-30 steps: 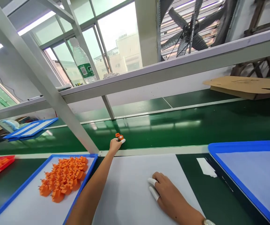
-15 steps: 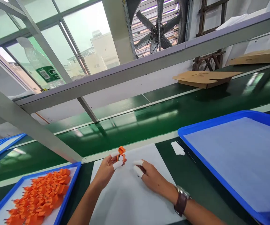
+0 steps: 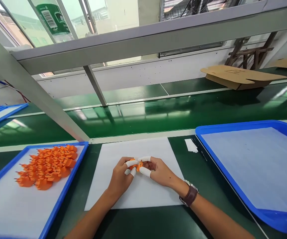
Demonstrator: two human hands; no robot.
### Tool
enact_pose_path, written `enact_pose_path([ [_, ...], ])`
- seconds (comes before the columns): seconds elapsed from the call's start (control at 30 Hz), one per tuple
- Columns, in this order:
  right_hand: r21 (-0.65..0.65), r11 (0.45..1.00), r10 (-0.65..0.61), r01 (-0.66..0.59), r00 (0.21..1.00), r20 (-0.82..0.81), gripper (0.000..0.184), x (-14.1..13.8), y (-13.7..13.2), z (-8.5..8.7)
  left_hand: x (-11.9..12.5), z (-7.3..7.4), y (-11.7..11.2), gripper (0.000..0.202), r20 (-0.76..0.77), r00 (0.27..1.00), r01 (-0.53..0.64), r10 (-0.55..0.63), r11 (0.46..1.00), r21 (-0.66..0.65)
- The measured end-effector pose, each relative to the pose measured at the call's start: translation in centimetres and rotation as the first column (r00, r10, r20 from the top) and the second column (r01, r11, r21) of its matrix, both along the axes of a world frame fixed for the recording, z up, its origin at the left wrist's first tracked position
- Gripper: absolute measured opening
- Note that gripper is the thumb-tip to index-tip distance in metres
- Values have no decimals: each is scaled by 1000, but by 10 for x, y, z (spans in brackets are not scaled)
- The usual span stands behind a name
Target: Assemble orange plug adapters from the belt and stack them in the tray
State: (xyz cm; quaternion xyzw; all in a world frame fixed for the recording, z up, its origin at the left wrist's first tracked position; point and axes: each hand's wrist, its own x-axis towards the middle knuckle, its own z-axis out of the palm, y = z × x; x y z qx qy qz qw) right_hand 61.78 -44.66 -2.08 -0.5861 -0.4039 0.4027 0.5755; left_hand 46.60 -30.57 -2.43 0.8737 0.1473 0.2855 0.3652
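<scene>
Over the white sheet (image 3: 143, 194), a small orange part (image 3: 139, 165) is pinched between both hands; its exact kind is hidden by the fingers. My left hand (image 3: 121, 176) is closed on its left side, white covers on the fingertips. From the other side, my right hand (image 3: 159, 171) grips it between covered thumb and forefinger. To the left lies a blue-rimmed tray (image 3: 75, 176) with a pile of orange parts (image 3: 50, 164) grouped towards its far right corner.
A large blue tray (image 3: 233, 181) lined with white lies at the right. A white scrap (image 3: 191, 145) rests beside it. A grey metal frame (image 3: 138, 44) with a slanted post crosses ahead; behind are a green conveyor (image 3: 143, 116) and a cardboard box (image 3: 243, 77).
My right hand has moved to the left and closed on the orange part, which the left hand alone held before. The camera view has tipped downward and levelled.
</scene>
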Motion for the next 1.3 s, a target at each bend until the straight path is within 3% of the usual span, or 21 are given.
enact_pose_path([
  [0.13, 10, 1000, -18, 17, 986, 165, 49, -1, -3, -8, 0, -2, -2, 34, -34, 999, -28, 20, 965, -261],
  [0.23, 48, 999, -10, 2, 987, 162, 57, -2, -2, -10, -1, -3, -2, 33, -42, 999, -22, 8, 937, -347],
  [0.4, 131, 991, -14, -17, 971, 238, 48, -8, 0, -3, -2, -4, -3, 23, -25, 995, -96, 93, 965, -244],
  [0.5, 81, 995, -78, 67, 986, 150, 42, -11, 2, -7, -2, -5, -4, 19, -2, 992, -122, 124, 972, -200],
  [0.6, -63, 989, -136, 132, 989, -64, 36, -10, 5, -17, -4, -7, -2, 28, -38, 998, -50, 42, 967, -248],
  [0.7, -102, 985, -152, 137, 975, -160, 25, -6, 7, -22, -6, -10, 2, 47, -56, 993, 84, -104, 956, -280],
  [0.83, -8, 969, -244, 246, 966, 87, 25, -4, 5, -16, -6, -15, 4, 46, -37, 995, 89, -90, 995, -33],
  [0.93, 97, 971, -238, 220, 932, 272, 23, -6, 2, -10, -4, -16, 1, 42, 2, 999, 46, -46, 993, 108],
  [1.1, 134, 983, -168, 127, 917, 363, 24, -8, 1, -9, -1, -16, -4, 41, 3, 1000, 2, -3, 989, 150],
  [1.3, 170, 979, -166, 111, 917, 363, 27, -9, 2, -16, -1, -18, -3, 38, -1, 1000, 7, -7, 988, 156],
])
